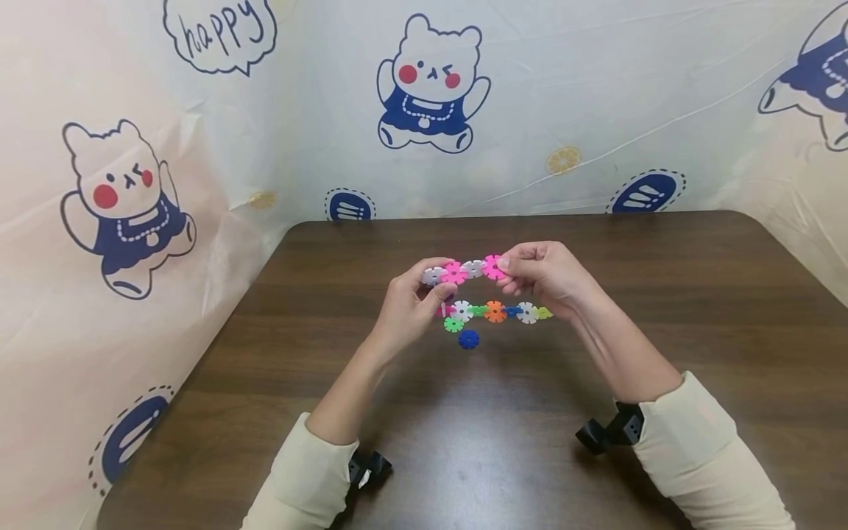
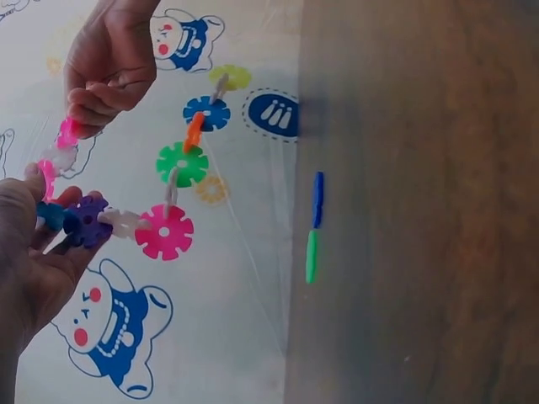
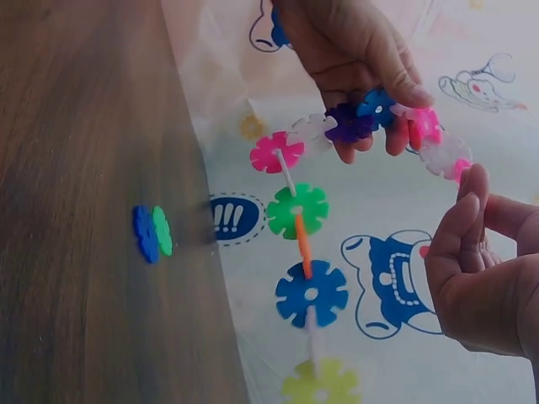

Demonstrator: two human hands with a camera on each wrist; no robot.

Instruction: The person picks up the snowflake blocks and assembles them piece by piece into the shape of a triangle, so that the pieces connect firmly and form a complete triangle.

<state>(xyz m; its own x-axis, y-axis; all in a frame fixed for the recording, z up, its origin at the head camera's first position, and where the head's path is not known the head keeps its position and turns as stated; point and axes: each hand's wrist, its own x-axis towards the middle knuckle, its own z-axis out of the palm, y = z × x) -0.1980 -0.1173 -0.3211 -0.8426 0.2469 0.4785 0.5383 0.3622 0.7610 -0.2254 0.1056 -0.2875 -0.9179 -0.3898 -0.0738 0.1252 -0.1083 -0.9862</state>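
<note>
A chain of slotted plastic snowflake discs (image 1: 453,273) is held up above the table by both hands. The left hand (image 1: 409,300) pinches it around a pink disc and a blue disc (image 3: 378,108), thumb on one side and fingers on the other. At the chain's end, the right hand (image 1: 546,276) grips a pink disc (image 1: 492,267) between thumb and fingers. Past the left hand, the chain turns through a purple disc (image 2: 88,221) and hangs free through pink, green, orange and blue discs to a yellow disc (image 3: 322,385).
On the brown table (image 1: 278,368) lie a loose green disc (image 2: 312,256) and a loose blue disc (image 2: 317,200), side by side. A sheet printed with cartoon bears (image 1: 430,88) hangs behind the table. Each wrist wears a black camera (image 1: 609,430).
</note>
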